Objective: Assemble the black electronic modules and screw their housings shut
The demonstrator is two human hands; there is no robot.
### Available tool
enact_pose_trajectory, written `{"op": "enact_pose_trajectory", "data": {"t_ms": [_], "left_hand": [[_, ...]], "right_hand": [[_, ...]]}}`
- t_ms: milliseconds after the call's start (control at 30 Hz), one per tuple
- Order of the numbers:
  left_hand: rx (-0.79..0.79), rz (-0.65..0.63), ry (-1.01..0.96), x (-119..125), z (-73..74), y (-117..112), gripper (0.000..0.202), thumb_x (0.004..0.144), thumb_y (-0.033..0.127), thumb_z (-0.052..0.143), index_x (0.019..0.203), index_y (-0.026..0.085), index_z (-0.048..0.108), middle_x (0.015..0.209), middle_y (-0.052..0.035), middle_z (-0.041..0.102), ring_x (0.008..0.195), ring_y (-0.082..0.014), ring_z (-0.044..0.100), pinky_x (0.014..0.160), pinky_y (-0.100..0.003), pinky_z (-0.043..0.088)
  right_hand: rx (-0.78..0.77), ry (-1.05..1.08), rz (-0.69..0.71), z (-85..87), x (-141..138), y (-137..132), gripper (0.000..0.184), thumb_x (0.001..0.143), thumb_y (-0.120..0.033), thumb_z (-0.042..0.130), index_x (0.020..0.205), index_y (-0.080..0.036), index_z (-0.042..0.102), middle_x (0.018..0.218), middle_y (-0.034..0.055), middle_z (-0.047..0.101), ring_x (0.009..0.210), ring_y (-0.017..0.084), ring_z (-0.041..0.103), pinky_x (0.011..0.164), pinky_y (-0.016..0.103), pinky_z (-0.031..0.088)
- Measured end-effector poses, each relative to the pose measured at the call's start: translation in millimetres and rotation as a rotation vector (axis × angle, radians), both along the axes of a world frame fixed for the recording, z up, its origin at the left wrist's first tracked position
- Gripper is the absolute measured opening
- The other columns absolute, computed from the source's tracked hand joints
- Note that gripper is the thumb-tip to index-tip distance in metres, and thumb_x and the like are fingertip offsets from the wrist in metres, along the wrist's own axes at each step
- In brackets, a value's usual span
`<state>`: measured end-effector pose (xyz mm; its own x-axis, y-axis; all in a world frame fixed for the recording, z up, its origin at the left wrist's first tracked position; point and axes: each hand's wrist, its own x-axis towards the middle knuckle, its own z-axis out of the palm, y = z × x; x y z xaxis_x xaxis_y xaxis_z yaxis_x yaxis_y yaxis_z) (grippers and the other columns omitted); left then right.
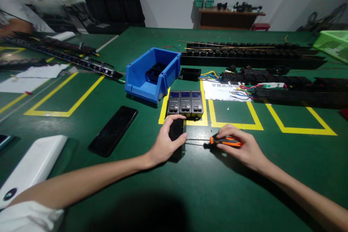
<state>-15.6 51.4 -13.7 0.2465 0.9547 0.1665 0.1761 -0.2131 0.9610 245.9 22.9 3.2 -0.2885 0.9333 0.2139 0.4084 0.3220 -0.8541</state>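
My left hand grips a small black box-shaped module that rests on the green table, fingers wrapped over its top and side. My right hand is closed on a screwdriver with an orange and black handle. Its thin shaft lies level and points left, the tip at the module's right side. Just beyond the module stand three grey modules with blue displays, side by side on a yellow floor-tape line.
A blue bin holding black parts sits behind to the left. A black phone lies at left, a white device nearer. Long black power strips, coloured wires and a paper label fill the right. A green basket is far right.
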Motion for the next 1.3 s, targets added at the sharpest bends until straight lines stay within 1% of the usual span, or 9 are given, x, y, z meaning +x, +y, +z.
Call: {"op": "enact_pose_trajectory", "data": {"t_ms": [100,233,333,433,533,600,933,1167,1300], "left_hand": [[0.007,0.004,0.008,0,0.9,0,0.042,0.08,0.026,0.065,0.12,0.022,0.051,0.109,-0.0068,0.059,0.103,-0.0242,0.06,0.087,-0.036,0.048],[0.01,0.004,0.03,0,0.9,0,0.041,0.081,0.026,0.064,0.12,0.022,0.051,0.111,-0.0069,0.059,0.105,-0.0245,0.059,0.089,-0.037,0.047],[0.019,0.005,0.037,0,0.4,0,0.042,0.081,0.026,0.064,0.12,0.022,0.05,0.113,-0.0072,0.058,0.106,-0.0245,0.058,0.09,-0.038,0.046],[0.027,0.007,0.042,0,0.3,0,0.042,0.081,0.026,0.064,0.12,0.022,0.051,0.112,-0.007,0.058,0.107,-0.0246,0.057,0.091,-0.038,0.045],[0.045,0.004,0.053,0,0.3,0,0.042,0.08,0.026,0.064,0.12,0.022,0.051,0.113,-0.0068,0.058,0.107,-0.0243,0.056,0.092,-0.038,0.044],[0.046,0.004,0.059,-1,0.2,0,0.042,0.081,0.027,0.064,0.12,0.021,0.05,0.113,-0.0066,0.058,0.106,-0.0238,0.056,0.092,-0.037,0.044],[0.01,-0.003,0.033,0,1.2,0,0.042,0.082,0.028,0.064,0.121,0.023,0.05,0.114,-0.007,0.058,0.105,-0.0239,0.058,0.091,-0.038,0.046],[-0.027,0.017,-0.014,0,2.8,-2,0.04,0.08,0.028,0.065,0.118,0.022,0.053,0.103,-0.0063,0.06,0.094,-0.0224,0.062,0.083,-0.037,0.051],[-0.075,0.01,-0.041,-1,3.8,-2,0.04,0.081,0.029,0.064,0.118,0.022,0.052,0.106,-0.0061,0.06,0.09,-0.0206,0.063,0.081,-0.035,0.052]], "right_hand": [[-0.287,0.136,-0.068,4.0,-4,-1,0.024,0.08,-0.037,0.069,0.096,-0.019,0.066,0.094,0.0071,0.068,0.076,0.018,0.066,0.063,0.03,0.054],[-0.468,0.114,-0.047,4.9,-7,-3,0.031,0.088,-0.045,0.057,0.096,-0.016,0.065,0.07,0.0024,0.065,0.049,0.01,0.055,0.041,0.021,0.041],[-0.364,-0.003,-0.007,3.3,-5,-2,0.026,0.087,-0.041,0.06,0.091,-0.016,0.067,0.075,0.0049,0.069,0.06,0.014,0.062,0.052,0.024,0.048],[-0.085,-0.094,0.04,0.4,-1,0,0.014,0.084,-0.031,0.066,0.088,-0.018,0.067,0.088,0.0079,0.07,0.081,0.02,0.065,0.071,0.033,0.052],[0.178,-0.199,0.092,-3.0,2,1,0.004,0.084,-0.019,0.064,0.087,-0.02,0.066,0.089,0.0079,0.067,0.087,0.022,0.062,0.075,0.037,0.05],[0.259,-0.248,0.108,-4.5,2,0,0.008,0.085,-0.016,0.061,0.09,-0.021,0.065,0.091,0.0078,0.065,0.088,0.022,0.06,0.074,0.037,0.049],[0.309,-0.319,0.212,-3.7,8,5,0.017,0.084,-0.013,0.059,0.1,-0.02,0.059,0.093,0.0078,0.063,0.089,0.021,0.059,0.076,0.036,0.049],[0.169,-0.455,0.165,-7.6,7,1,0.01,0.084,-0.02,0.059,0.093,-0.019,0.055,0.084,0.005,0.062,0.073,0.017,0.057,0.065,0.028,0.045],[0.183,-0.491,0.191,-9.3,1,-4,0.009,0.086,-0.02,0.055,0.095,-0.019,0.053,0.086,0.0054,0.06,0.074,0.016,0.056,0.065,0.028,0.044]]}}
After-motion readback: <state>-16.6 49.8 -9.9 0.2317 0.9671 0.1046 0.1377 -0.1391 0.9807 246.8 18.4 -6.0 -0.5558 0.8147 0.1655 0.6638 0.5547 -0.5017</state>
